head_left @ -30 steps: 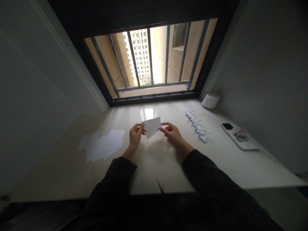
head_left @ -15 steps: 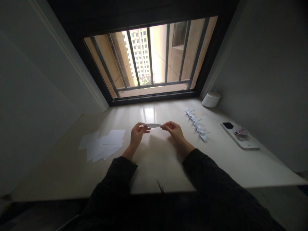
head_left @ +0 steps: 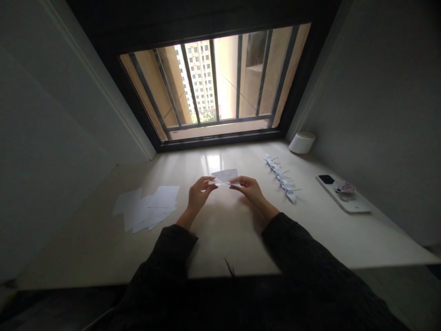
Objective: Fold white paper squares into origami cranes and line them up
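**Paper pinched between both hands**

The left hand point(head_left: 198, 195) and right hand point(head_left: 251, 189) each pinch an end of a white paper point(head_left: 225, 176), held just above the table point(head_left: 223, 230). Loose sheets point(head_left: 148, 209) lie left; small folded papers point(head_left: 280, 179) and a phone point(head_left: 342, 195) lie right.

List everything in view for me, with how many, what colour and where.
small white paper sheet: one, white, partly folded, pinched between both hands above the table
loose flat paper sheets: several overlapping, white, on the table to the left
small folded paper figures: a row, count unclear, white, on the table right of the hands
flat rectangular phone: one, white with a black camera patch and a pinkish round piece on it, far right
round squat container: one, white, far right corner by the window
smooth table: one, cream, under everything
barred window: one, dark bars, beyond the table
left hand: one, dark sleeve, pinching the sheet's left end
right hand: one, dark sleeve, pinching its right end
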Tool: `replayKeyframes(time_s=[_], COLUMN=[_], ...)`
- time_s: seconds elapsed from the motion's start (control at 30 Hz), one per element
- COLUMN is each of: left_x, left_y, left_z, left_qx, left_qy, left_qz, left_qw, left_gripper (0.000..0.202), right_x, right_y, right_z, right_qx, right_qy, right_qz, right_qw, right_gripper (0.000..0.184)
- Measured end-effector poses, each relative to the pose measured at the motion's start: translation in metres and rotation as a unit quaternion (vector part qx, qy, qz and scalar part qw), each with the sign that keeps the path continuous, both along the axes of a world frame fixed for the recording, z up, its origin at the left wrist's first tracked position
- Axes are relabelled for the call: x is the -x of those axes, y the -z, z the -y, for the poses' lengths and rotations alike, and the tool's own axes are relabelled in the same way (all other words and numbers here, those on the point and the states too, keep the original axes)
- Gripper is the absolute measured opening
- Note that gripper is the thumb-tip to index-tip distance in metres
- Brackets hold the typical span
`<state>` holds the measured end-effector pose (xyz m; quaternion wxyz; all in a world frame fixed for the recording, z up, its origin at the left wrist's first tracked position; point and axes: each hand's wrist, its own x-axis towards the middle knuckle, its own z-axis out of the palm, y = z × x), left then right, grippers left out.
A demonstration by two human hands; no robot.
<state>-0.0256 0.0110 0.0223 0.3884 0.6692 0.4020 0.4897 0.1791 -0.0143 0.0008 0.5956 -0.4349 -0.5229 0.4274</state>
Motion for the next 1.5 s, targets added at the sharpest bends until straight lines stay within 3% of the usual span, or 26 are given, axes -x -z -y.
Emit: replayKeyframes(time_s=[0.1,0.23,0.43,0.67,0.77,1.03,1.5], left_x=[-0.001,-0.005,-0.015,-0.023,-0.024,-0.026,-0.028], left_y=[0.004,0.006,0.005,0.001,0.003,0.009,0.01], left_z=[-0.005,-0.003,0.005,0.012,0.013,0.012,0.012], left_qx=[0.027,0.09,0.165,0.194,0.215,0.231,0.259], left_qy=[0.013,-0.018,-0.061,-0.081,-0.086,-0.102,-0.115], left_qz=[0.069,0.15,0.226,0.263,0.268,0.285,0.313], left_qw=[0.997,0.984,0.958,0.942,0.935,0.925,0.906], left_gripper=[0.024,0.022,0.028,0.057,0.06,0.038,0.035], right_x=[0.001,0.006,0.018,0.032,0.033,0.032,0.031], right_y=[-0.003,-0.005,0.0,0.001,-0.001,0.003,0.005], right_z=[0.001,0.003,0.003,0.005,0.005,0.004,0.003], right_qx=[0.0,0.02,0.066,0.094,0.101,0.104,0.099], right_qy=[0.004,0.014,0.09,0.1,0.111,0.118,0.132], right_qz=[-0.01,-0.055,-0.087,-0.257,-0.303,-0.302,-0.293], right_qw=[1.0,0.998,0.99,0.957,0.941,0.94,0.942], right_gripper=[0.025,0.023,0.026,0.034,0.043,0.044,0.044])
